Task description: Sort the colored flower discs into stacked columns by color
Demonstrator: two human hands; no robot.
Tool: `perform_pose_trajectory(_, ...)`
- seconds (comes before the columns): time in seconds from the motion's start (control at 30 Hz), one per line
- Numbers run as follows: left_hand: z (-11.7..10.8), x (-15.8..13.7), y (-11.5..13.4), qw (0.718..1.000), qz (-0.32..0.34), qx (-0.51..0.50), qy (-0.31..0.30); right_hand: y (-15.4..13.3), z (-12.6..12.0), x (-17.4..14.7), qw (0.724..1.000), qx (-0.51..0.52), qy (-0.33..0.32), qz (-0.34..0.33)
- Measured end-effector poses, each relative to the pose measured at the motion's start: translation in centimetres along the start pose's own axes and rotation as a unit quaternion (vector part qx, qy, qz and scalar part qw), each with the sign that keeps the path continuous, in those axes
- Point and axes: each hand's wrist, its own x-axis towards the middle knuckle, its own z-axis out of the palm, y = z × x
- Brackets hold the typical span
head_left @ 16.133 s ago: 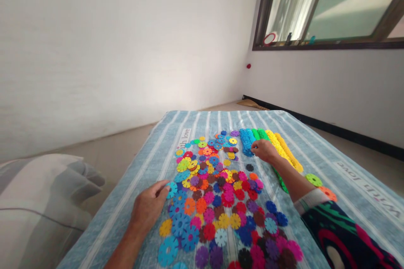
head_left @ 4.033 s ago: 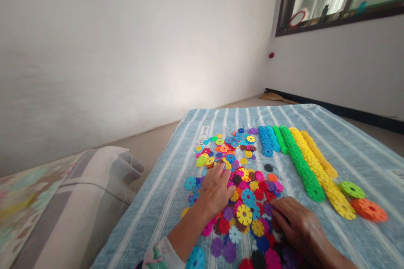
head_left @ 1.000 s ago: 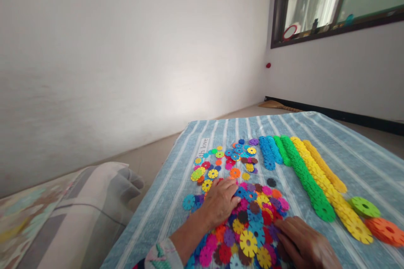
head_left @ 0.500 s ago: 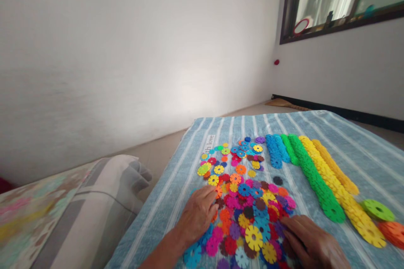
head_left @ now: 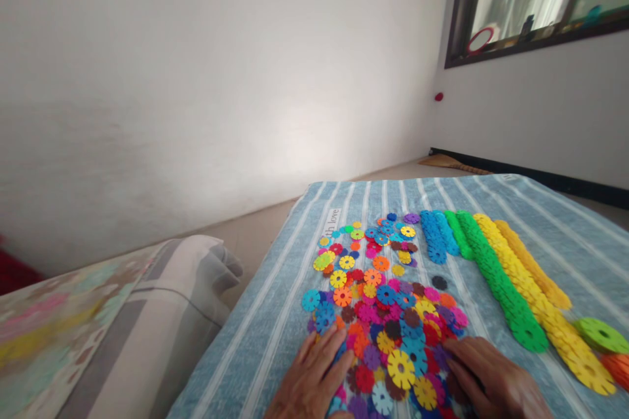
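Observation:
A loose pile of flower-shaped plastic discs (head_left: pixel 400 368) in many colours lies on the blue striped cloth (head_left: pixel 275 288). My left hand (head_left: pixel 314 373) rests palm down over the pile's near left side, fingers spread and touching discs. At the right edge of the pile is my right hand (head_left: pixel 494 376), its fingers and thumb bent close together against purple and dark red discs. Whatever may sit between those fingertips is hidden. A single black disc (head_left: pixel 439 283) lies apart, right of the pile.
Overlapping rows of discs lie to the right: a blue row (head_left: pixel 435 239), a green row (head_left: pixel 498 281) and a yellow row (head_left: pixel 545 311). Light green discs (head_left: pixel 602 334) and orange discs (head_left: pixel 616 366) are beside them. Folded grey-and-white bedding (head_left: pixel 171 301) stands at the left.
My left hand has drawn back toward me and flattened out, uncovering blue discs at the pile's left edge. My right hand stays in about the same place. The view has shifted slightly.

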Motion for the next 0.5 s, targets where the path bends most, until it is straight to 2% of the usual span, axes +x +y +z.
perform_pose_trajectory(0.1, 0.5, 2.4, -0.2, 0.999, -0.028, -0.015, -0.01, -0.1, 0.1, 0.1, 1.0, -0.008, 0.014, -0.013)
perform_pose_trajectory(0.3, 0.0, 7.6, 0.2, 0.992, -0.111, -0.038, -0.052, 0.0, -0.1, 0.4, 0.999, -0.026, 0.029, -0.031)
perform_pose_trajectory(0.4, 0.1, 9.0, 0.2, 0.991, -0.124, -0.038, -0.016, 0.4, 0.1, 0.1, 0.999, -0.019, 0.02, -0.037)
perform_pose_trajectory(0.5, -0.1, 10.0, -0.9, 0.99, -0.128, -0.049, 0.042, 1.0, 0.4, -0.1, 0.998, -0.015, 0.009, -0.054)
